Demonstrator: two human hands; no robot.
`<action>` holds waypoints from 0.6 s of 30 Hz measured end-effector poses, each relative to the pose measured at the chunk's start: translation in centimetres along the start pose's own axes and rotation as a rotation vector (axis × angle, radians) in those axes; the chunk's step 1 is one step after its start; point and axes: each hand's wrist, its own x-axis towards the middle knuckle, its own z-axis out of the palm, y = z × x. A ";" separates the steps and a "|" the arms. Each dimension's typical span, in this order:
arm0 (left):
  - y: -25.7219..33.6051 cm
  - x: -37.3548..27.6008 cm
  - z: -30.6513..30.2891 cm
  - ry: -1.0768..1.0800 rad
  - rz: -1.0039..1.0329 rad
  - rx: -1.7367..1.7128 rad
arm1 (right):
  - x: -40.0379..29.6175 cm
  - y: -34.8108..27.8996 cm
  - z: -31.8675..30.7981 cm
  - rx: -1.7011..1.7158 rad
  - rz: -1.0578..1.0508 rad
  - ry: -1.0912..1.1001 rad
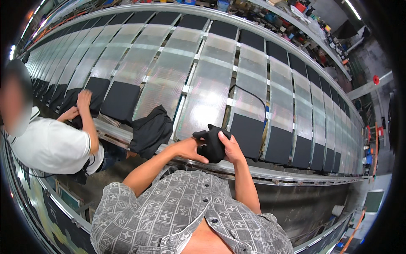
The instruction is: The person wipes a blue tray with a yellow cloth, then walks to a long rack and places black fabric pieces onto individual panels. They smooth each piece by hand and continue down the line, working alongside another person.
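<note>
My right hand grips a bunched black cloth in front of my chest, at the near edge of the long table. My left hand is at the cloth's left side, thumb and fingers spread around it; whether it pinches the fabric I cannot tell. Just to the right, a smooth black cloth piece covers the near end of a glass-like panel. A loose, crumpled black cloth hangs over the near edge to the left. The panel before me shows its shiny bare surface.
A co-worker in a white shirt stands at the left, both hands at black cloth on the table. A metal rail runs along the near edge. A black cord curves over one panel. Shelves with containers stand beyond the far side.
</note>
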 end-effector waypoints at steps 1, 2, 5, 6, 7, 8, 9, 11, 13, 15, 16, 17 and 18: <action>0.7 0.5 0.3 -0.075 -0.040 -0.125 | -0.1 -0.1 -0.3 -0.039 -0.026 -0.004; 0.2 0.8 1.2 0.034 0.029 -0.349 | -0.6 -0.9 -0.1 -0.127 -0.066 0.049; 2.3 0.7 1.0 0.154 0.061 -0.698 | -1.4 -1.4 -2.0 -0.080 -0.175 0.207; 1.8 0.5 0.8 0.210 0.028 -0.706 | -1.4 -1.4 -2.7 -0.048 -0.158 0.198; 1.1 0.1 0.6 0.269 -0.006 -0.714 | -1.3 -0.9 -3.3 -0.016 -0.139 0.188; 0.4 -0.3 0.4 0.328 -0.038 -0.722 | -1.2 -0.1 -3.7 -0.054 -0.106 0.190; -0.1 -0.8 0.2 0.395 -0.084 -0.663 | -1.3 0.7 -4.3 -0.083 -0.032 0.136; -1.1 -2.1 -0.2 0.527 -0.178 -0.544 | -1.2 2.9 -5.6 -0.161 0.279 -0.016; -3.7 -3.8 -0.5 0.560 -0.259 -0.433 | -0.8 6.2 -6.1 -0.146 0.320 -0.093; -2.5 -5.6 -1.4 0.616 -0.250 -0.539 | -0.6 6.9 -5.5 -0.056 0.308 -0.057; -1.1 -6.4 -2.2 0.608 -0.301 -0.489 | -0.4 6.8 -5.2 0.018 0.289 -0.017; -1.4 -6.5 -2.4 0.626 -0.263 -0.566 | 0.0 6.5 -4.7 0.087 0.264 0.018; -1.4 -6.6 -2.3 0.625 -0.250 -0.608 | 0.3 6.5 -4.0 0.204 0.211 0.066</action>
